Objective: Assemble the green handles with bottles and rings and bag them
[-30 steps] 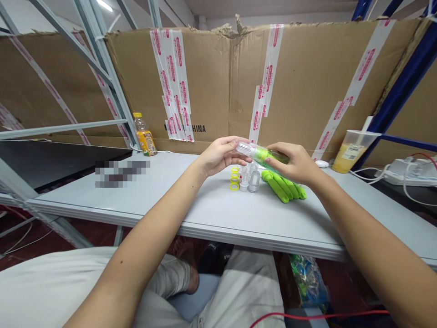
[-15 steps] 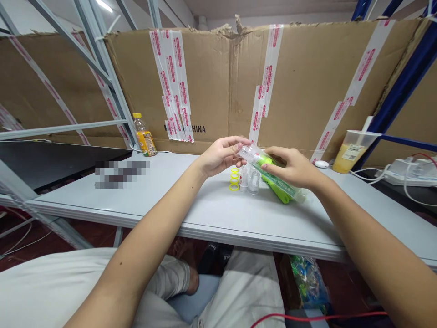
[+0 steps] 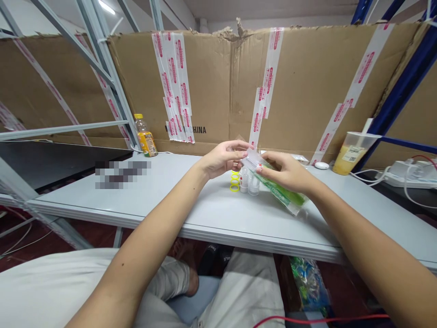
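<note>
A clear plastic bag [image 3: 278, 191] with green printing and something green inside slants across the space between my hands above the table. The fingers of my left hand [image 3: 225, 159] pinch its upper left end. My right hand [image 3: 285, 169] grips the bag from the right, thumb on the near side. Just below the bag stand small clear plastic cylinders [image 3: 253, 184], partly covered by it. Beside them on the left is a row of yellow rings [image 3: 234, 181], the upper ones close under my left fingers.
A bottle with a yellow cap [image 3: 146, 139] stands at the back left. At the back right are a cup of yellow drink [image 3: 351, 155], a small white round object [image 3: 321, 165] and a white power strip [image 3: 406, 173]. A cardboard wall [image 3: 211, 91] closes off the rear.
The bag has turned so that it lies flatter, its lower end lower and nearer to me. Both hands have stayed almost in place, still on it.
</note>
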Demonstrator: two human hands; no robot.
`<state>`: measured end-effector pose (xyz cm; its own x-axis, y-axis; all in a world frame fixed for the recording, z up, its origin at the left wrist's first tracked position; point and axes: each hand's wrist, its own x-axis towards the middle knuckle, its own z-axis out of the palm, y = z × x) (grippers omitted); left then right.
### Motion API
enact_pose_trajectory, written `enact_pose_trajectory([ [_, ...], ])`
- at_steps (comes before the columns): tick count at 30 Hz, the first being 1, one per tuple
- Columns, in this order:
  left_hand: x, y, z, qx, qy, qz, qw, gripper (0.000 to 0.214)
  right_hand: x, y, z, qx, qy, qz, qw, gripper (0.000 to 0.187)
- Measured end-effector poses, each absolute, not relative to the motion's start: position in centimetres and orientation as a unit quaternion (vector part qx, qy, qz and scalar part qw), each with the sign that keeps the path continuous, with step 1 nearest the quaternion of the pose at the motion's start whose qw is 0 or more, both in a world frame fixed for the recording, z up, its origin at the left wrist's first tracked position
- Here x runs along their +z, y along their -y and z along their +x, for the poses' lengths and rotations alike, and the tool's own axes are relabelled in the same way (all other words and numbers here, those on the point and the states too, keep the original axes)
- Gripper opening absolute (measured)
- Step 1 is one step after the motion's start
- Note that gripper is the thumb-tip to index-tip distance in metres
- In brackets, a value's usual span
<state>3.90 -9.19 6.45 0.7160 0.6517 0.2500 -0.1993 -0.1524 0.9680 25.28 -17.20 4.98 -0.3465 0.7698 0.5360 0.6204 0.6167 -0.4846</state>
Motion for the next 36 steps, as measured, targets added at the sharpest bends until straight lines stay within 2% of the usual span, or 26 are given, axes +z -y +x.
enact_pose_trajectory([
  [7, 6.5, 8.8, 3.5, 0.292, -0.193, 0.67, 0.655, 0.032, 4.4, 16.8, 25.1, 0.103, 0.818, -0.415, 0.385, 0.028],
  [20, 6.6, 8.6, 3.8, 0.301, -0.217, 0.645, 0.668, 0.02, 4.5, 16.9, 24.6, 0.105, 0.803, -0.424, 0.406, 0.028],
  [25, 6.4, 8.5, 3.7, 0.321, -0.237, 0.644, 0.653, 0.022, 4.3, 16.9, 24.6, 0.087, 0.804, -0.426, 0.406, 0.03],
  [30, 6.5, 8.8, 4.2, 0.38, -0.199, 0.643, 0.634, 0.027, 4.1, 16.6, 24.2, 0.156, 0.747, -0.42, 0.492, 0.029],
  [33, 6.5, 9.0, 4.5, 0.415, -0.16, 0.652, 0.614, 0.042, 3.7, 16.0, 22.8, 0.217, 0.684, -0.404, 0.567, 0.032],
  [36, 6.6, 9.1, 4.7, 0.463, -0.147, 0.65, 0.584, 0.054, 3.3, 15.1, 20.8, 0.262, 0.64, -0.397, 0.604, 0.038],
])
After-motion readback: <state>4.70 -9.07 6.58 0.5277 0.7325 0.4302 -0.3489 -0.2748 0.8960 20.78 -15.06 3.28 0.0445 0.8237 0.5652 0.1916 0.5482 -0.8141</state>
